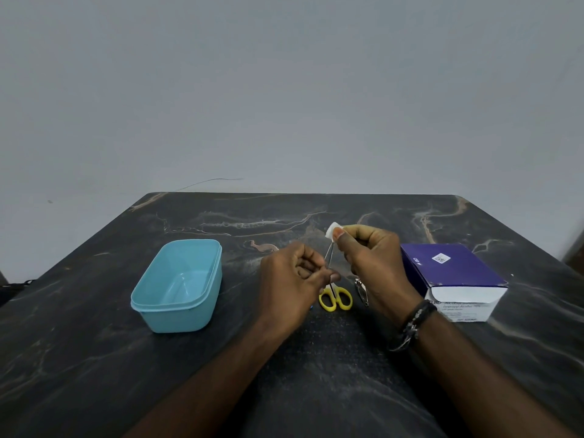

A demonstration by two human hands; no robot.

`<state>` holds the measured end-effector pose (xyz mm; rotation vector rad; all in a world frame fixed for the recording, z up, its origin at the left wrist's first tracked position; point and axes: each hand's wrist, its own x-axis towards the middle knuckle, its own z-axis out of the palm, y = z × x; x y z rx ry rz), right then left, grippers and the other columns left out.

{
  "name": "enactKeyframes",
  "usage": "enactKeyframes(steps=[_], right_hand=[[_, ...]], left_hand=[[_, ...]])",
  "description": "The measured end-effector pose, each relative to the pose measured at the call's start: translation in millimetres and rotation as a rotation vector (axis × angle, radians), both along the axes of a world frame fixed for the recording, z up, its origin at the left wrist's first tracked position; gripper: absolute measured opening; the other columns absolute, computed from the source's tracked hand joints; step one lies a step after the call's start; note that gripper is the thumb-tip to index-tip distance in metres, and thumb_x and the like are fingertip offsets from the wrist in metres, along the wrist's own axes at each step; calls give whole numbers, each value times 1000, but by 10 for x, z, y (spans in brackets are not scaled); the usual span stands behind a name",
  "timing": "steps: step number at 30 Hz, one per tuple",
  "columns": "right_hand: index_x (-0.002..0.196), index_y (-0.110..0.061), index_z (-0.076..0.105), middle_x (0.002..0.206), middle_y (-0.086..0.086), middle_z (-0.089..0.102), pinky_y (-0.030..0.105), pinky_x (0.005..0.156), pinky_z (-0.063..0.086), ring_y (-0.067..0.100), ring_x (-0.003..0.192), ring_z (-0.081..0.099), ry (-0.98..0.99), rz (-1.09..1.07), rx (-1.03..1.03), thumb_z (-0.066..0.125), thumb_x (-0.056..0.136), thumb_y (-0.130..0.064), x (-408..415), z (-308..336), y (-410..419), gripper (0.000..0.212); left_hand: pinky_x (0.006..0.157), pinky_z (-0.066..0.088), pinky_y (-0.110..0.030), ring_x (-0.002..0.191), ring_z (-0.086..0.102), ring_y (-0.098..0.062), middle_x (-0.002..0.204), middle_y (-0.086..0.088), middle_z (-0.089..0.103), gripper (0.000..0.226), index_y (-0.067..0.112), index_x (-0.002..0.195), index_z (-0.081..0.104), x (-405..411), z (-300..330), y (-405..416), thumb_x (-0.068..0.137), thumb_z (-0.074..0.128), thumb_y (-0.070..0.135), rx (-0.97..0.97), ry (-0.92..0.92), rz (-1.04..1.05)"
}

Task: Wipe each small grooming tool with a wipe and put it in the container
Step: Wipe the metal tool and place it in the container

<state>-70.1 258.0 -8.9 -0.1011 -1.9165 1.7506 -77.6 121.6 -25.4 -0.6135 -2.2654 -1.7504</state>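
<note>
Pinching what seems tweezers (328, 257), left hand (294, 279); right hand (369, 257) pinches wipe (332, 230).

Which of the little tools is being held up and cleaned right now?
The thin metal tweezers. The left hand pinches them and the right hand holds the wipe at their tip. The yellow scissors and nail clipper lie on the table.

One container (177, 286), three tools (335, 298), one box (452, 273).

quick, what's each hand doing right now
Left hand: pinches the thin metal tweezers at their lower end.
Right hand: pinches the small white wipe over the tweezers' tip.
</note>
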Motion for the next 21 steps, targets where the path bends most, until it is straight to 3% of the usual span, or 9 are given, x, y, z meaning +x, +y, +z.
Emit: enactKeyframes(steps=[3, 8, 12, 17, 21], right_hand=[[84, -6, 72, 48, -16, 59, 9, 46, 39, -4, 45, 52, 2, 5, -10, 67, 89, -16, 0, -1, -18, 12], [88, 4, 71, 44, -14, 56, 8, 43, 37, -3, 41, 48, -60, 105, 50, 65, 91, -15, 30, -17, -31, 20], [91, 8, 70, 42, -14, 56, 7, 42, 36, -4, 38, 49, -79, 151, 56, 63, 92, -13, 41, -22, -56, 21], [88, 4, 71, 46, -16, 58, 7, 46, 39, -5, 44, 52, -15, 65, -11, 67, 89, -14, 18, 11, -18, 18], [88, 1, 72, 49, -16, 59, 9, 48, 40, -4, 46, 52, -6, 27, -22, 69, 88, -17, -7, -14, -2, 18]], left_hand=[[56, 60, -34, 57, 69, -14, 68, -3, 67, 27, 11, 87, 64, -1, 13, -6, 69, 85, 11, 41, -29, -3], [52, 56, -23, 53, 68, -12, 64, -3, 69, 34, 15, 100, 65, 8, 41, -9, 72, 83, 9, 98, -68, -7], [49, 51, -16, 53, 67, -8, 66, -3, 69, 29, 14, 97, 68, -13, 52, -25, 73, 82, 10, 104, -83, 13], [55, 59, -27, 55, 69, -10, 63, -1, 71, 29, 16, 87, 70, -6, 2, 2, 65, 88, 16, 36, -49, 27], [53, 52, -15, 51, 65, -3, 58, 3, 68, 28, 16, 86, 71, -14, -11, 7, 65, 89, 21, -38, 39, 61]])
